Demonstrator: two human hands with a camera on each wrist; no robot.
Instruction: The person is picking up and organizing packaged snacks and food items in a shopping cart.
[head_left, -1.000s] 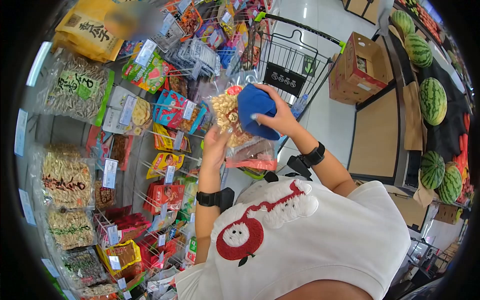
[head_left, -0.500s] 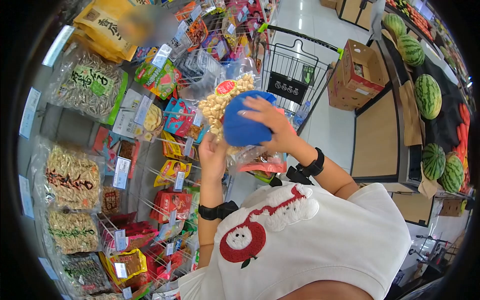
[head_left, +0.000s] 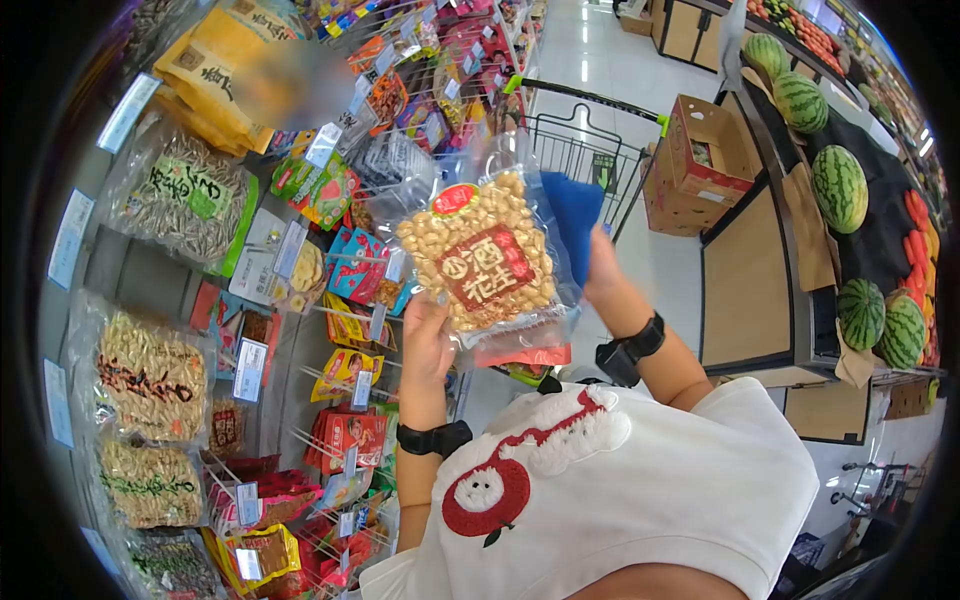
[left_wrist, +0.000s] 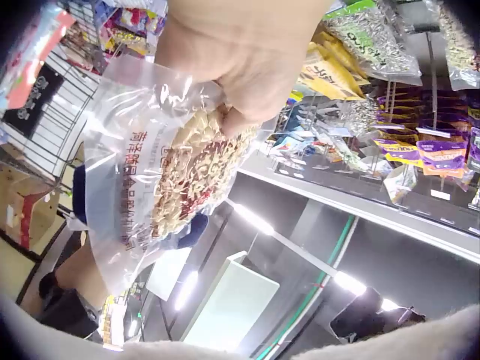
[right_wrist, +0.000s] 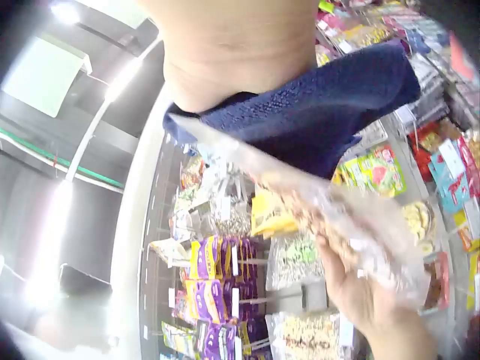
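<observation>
A clear sealed bag of peanuts (head_left: 485, 262) with a red-brown label faces up in the head view. My left hand (head_left: 428, 338) grips it by its lower left edge, thumb on the front. In the left wrist view, the bag's clear margin with red print (left_wrist: 139, 180) hangs beside that hand. At the bag's right edge is a blue cloth (head_left: 572, 222), held by my right hand (head_left: 603, 268), whose fingers are mostly hidden behind it. The right wrist view shows the cloth (right_wrist: 300, 105) bunched under the right hand, overlapping the bag's edge.
Snack racks with price tags line the left, holding bagged seeds (head_left: 185, 195) and noodle-like packs (head_left: 150, 370). A shopping cart (head_left: 575, 150) stands ahead, with a cardboard box (head_left: 700, 165) beside it. Watermelons (head_left: 840, 188) lie on a stand at right.
The blue cloth and right hand have moved off the bag's front to its right edge, uncovering the label. The left hand still holds the bag, its front now turned toward the head camera.
</observation>
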